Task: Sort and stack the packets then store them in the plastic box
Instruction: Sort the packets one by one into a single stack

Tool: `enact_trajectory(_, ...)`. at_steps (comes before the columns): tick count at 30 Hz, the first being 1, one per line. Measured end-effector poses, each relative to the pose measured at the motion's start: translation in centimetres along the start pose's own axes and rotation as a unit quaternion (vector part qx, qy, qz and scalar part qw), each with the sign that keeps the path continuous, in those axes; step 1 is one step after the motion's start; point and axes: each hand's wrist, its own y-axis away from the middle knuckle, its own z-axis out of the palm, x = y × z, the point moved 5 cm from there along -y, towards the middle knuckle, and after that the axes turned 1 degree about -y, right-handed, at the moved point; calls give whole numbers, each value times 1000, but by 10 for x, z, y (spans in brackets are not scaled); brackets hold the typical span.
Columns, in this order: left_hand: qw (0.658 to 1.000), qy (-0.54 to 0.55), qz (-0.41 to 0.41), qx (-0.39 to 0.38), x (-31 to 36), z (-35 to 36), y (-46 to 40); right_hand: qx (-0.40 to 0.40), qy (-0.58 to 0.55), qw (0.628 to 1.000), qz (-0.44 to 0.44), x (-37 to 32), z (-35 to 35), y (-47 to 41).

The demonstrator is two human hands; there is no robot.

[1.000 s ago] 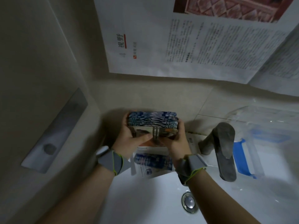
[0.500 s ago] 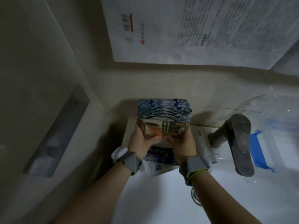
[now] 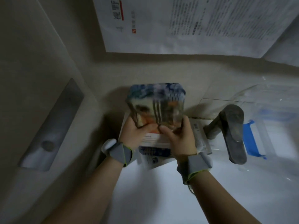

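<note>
I hold a thick stack of packets (image 3: 156, 104) upright above the worktop (image 3: 103, 126), my left hand (image 3: 137, 135) and right hand (image 3: 179, 139) gripping its lower sides. It looks light but slippery and loose, so I would squeeze both edges. More packets (image 3: 154, 151) lie beneath. The clear plastic box (image 3: 273, 126), right of the tap (image 3: 231, 131), has contents I cannot make out.

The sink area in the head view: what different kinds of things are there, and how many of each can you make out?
Hands: 2, left hand and right hand, both gripping the stack.
Stack of packets: 1; too blurred to count the packets.
Loose packets under the hands: at least 1.
Faucet: 1
Clear plastic box: 1
Wall newspaper: 1
Total: 7
</note>
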Motion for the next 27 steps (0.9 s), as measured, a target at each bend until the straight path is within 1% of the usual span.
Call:
enact_trajectory(2,998,53,-9,13,13,0,8,-14,-58,997,54,-7,-2,7)
enact_trajectory(4,994,105,-26,12,22,5,20,-20,-50,995,80,-16,-7,14)
enact_trajectory(6,982,178,-62,5,17,10,36,-31,-23,993,114,-22,-13,23)
enact_trajectory(8,966,238,-98,5,9,14,52,-71,-17,988,139,-23,-18,34)
enact_trajectory(10,950,288,-119,7,1,14,61,-135,-24,980,145,-23,-19,44)
enact_trajectory(12,936,327,-126,21,-6,7,68,-214,-73,961,157,-24,-16,51)
enact_trajectory(13,930,342,-130,23,-9,3,68,-250,-133,942,178,-22,-13,51)
enact_trajectory(14,928,347,-133,27,-12,-3,72,-272,-182,921,209,-18,-12,54)
enact_trajectory(15,924,354,-142,36,-14,-7,76,-288,-198,908,230,-15,-12,56)
enact_trajectory(16,916,368,-151,44,-17,-12,79,-295,-173,910,234,-8,-11,55)
enact_trajectory(17,909,381,-161,55,-20,-15,83,-286,-104,926,224,1,-11,53)
enact_trajectory(19,898,398,-173,74,-29,-20,89,-224,78,959,154,17,-14,41)
enact_trajectory(20,897,401,-171,80,-33,-22,92,-208,173,958,96,20,-13,35)
enact_trajectory(21,896,402,-167,83,-32,-21,94,-213,258,942,35,22,-8,31)
enact_trajectory(22,898,399,-165,88,-34,-21,96,-224,328,918,-10,24,-4,28)
enact_trajectory(23,901,390,-162,98,-38,-21,98,-227,384,894,-37,31,0,25)
enact_trajectory(25,902,385,-163,110,-39,-22,103,-221,460,858,-56,46,1,20)
enact_trajectory(27,900,388,-173,100,-44,-22,107,-243,519,818,-51,60,1,14)
